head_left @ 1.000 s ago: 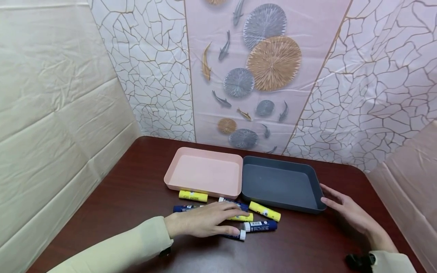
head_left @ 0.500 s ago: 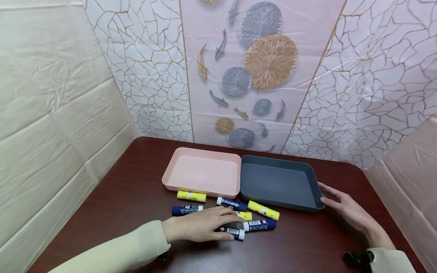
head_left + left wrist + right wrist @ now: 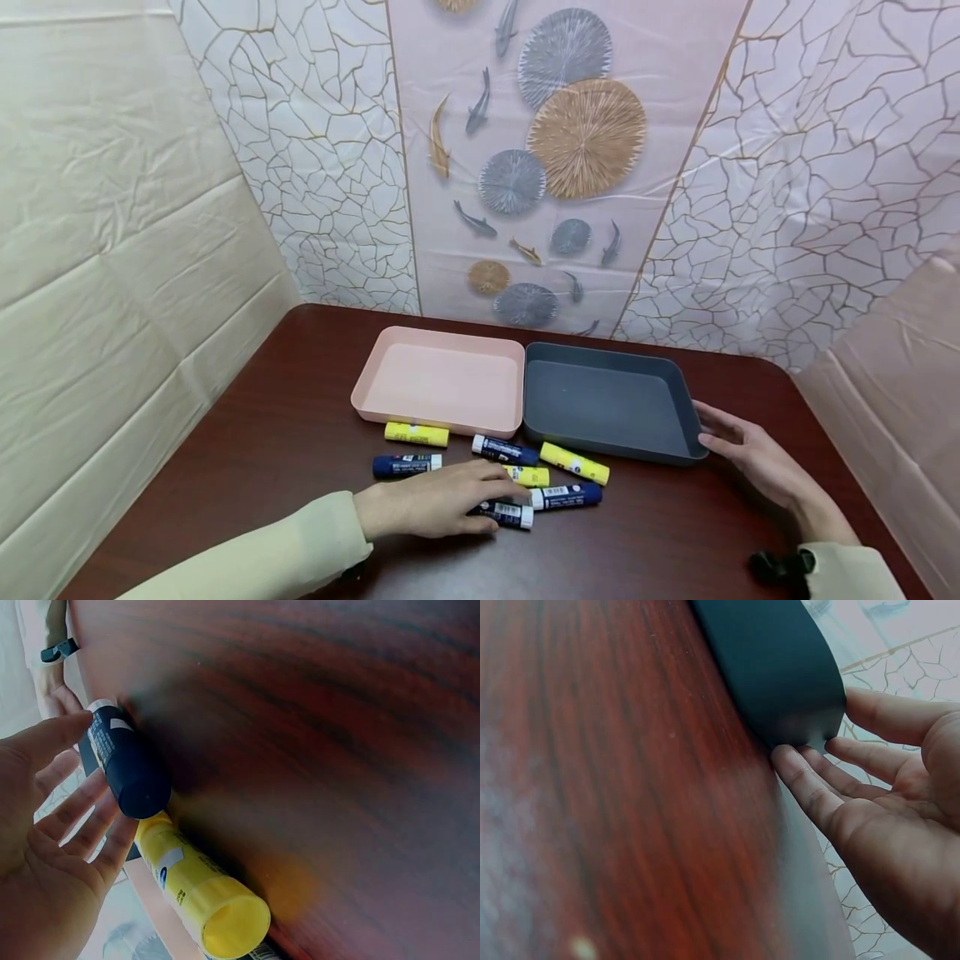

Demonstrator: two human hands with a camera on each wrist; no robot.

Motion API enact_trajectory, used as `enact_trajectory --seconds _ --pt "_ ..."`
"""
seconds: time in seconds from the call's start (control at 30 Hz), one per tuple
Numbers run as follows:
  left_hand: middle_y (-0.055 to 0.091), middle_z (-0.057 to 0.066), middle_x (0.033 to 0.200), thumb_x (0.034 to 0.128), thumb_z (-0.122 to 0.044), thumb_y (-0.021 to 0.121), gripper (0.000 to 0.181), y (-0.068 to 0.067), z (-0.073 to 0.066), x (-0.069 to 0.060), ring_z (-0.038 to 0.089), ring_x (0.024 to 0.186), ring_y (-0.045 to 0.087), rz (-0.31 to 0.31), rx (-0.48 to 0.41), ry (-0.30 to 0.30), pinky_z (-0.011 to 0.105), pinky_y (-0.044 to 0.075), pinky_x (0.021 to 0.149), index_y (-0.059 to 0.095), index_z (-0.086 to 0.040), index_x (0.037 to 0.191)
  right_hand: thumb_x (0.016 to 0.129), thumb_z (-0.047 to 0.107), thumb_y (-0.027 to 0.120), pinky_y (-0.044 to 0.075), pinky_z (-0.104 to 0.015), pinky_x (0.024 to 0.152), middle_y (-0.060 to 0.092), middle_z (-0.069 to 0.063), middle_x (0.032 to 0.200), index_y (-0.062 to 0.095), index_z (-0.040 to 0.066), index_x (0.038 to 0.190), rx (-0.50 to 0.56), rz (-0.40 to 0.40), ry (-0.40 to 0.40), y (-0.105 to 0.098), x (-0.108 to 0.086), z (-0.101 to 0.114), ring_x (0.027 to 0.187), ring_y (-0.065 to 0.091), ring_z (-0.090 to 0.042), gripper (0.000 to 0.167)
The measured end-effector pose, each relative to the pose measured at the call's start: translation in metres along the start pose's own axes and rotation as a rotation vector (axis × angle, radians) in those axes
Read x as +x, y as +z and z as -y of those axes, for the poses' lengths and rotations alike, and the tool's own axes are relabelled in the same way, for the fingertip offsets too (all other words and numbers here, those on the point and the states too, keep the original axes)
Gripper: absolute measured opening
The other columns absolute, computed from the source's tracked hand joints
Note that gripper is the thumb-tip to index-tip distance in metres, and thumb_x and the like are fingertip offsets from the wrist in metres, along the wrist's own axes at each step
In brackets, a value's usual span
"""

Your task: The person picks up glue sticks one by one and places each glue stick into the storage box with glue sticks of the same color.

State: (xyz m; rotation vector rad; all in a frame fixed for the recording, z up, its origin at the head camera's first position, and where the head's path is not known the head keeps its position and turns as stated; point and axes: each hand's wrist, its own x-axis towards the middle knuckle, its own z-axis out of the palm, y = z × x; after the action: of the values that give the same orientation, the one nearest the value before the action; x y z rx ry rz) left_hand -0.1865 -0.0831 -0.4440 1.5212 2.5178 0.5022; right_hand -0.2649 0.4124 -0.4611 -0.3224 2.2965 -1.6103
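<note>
My left hand (image 3: 431, 500) is spread around a dark blue glue stick (image 3: 506, 514) with a white cap. Its thumb lies along the near side and the other fingers reach over the far side, without a clear grip. In the left wrist view, that blue glue stick (image 3: 131, 769) lies beside the extended fingers, and a yellow glue stick (image 3: 199, 889) is close by. My right hand (image 3: 765, 462) touches the right end of the dark grey tray (image 3: 693, 408). The right wrist view shows its fairly straight fingertips against the tray's corner (image 3: 802, 697).
A pink tray (image 3: 360, 400) stands against the grey tray's left side. Before the trays lie more glue sticks: yellow ones (image 3: 416, 434) (image 3: 573, 463) (image 3: 528, 476) and blue ones (image 3: 407, 466) (image 3: 506, 451) (image 3: 566, 497). A patterned cloth wall (image 3: 352, 167) rises behind the table.
My left hand has drawn back slightly left and toward me, uncovering more of the blue glue sticks. My right hand stays at the grey tray; the whole view has shifted slightly.
</note>
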Motion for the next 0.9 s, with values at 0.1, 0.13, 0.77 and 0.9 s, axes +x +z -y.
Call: enact_trajectory --seconds 0.1,0.13,0.77,0.9 --pt "0.057 -0.006 0.136 0.1058 -0.026 0.064 0.05 0.0006 -0.0007 0.0007 0.007 0.127 0.052 0.004 0.013 0.0 0.028 0.044 0.109 0.05 -0.025 0.154 0.108 0.021 0.058 0.05 -0.016 0.093 0.018 -0.034 0.165 0.016 0.0 0.165 0.005 -0.009 0.006 0.0004 0.0008 -0.0005 0.121 0.052 0.012 0.074" --pt "0.057 -0.006 0.136 0.1057 -0.025 0.064 0.05 0.0007 -0.001 0.0009 0.008 0.128 0.052 0.005 0.017 -0.002 0.028 0.044 0.109 0.05 -0.025 0.154 0.108 0.021 0.058 0.05 -0.016 0.093 0.018 -0.033 0.165 0.017 0.0 0.165 0.006 -0.01 0.008 0.0002 0.001 -0.0009 0.121 0.052 0.012 0.074" --pt "0.058 -0.003 0.147 0.1059 -0.021 0.063 0.047 0.0056 0.0003 -0.0001 0.012 0.134 0.053 0.021 0.052 -0.031 0.033 0.043 0.112 0.055 -0.026 0.152 0.108 0.022 0.059 0.05 -0.017 0.094 0.026 -0.03 0.163 0.02 0.001 0.165 -0.004 -0.035 -0.003 0.0017 0.001 -0.0037 0.122 0.053 0.01 0.072" --pt "0.058 -0.003 0.146 0.1056 -0.02 0.064 0.046 0.0051 0.0001 0.0007 0.011 0.134 0.053 0.024 0.052 -0.034 0.033 0.044 0.112 0.056 -0.026 0.151 0.108 0.02 0.059 0.051 -0.018 0.094 0.035 -0.021 0.159 0.02 0.001 0.165 0.001 -0.038 -0.02 0.0014 0.0001 -0.0048 0.122 0.054 0.008 0.071"
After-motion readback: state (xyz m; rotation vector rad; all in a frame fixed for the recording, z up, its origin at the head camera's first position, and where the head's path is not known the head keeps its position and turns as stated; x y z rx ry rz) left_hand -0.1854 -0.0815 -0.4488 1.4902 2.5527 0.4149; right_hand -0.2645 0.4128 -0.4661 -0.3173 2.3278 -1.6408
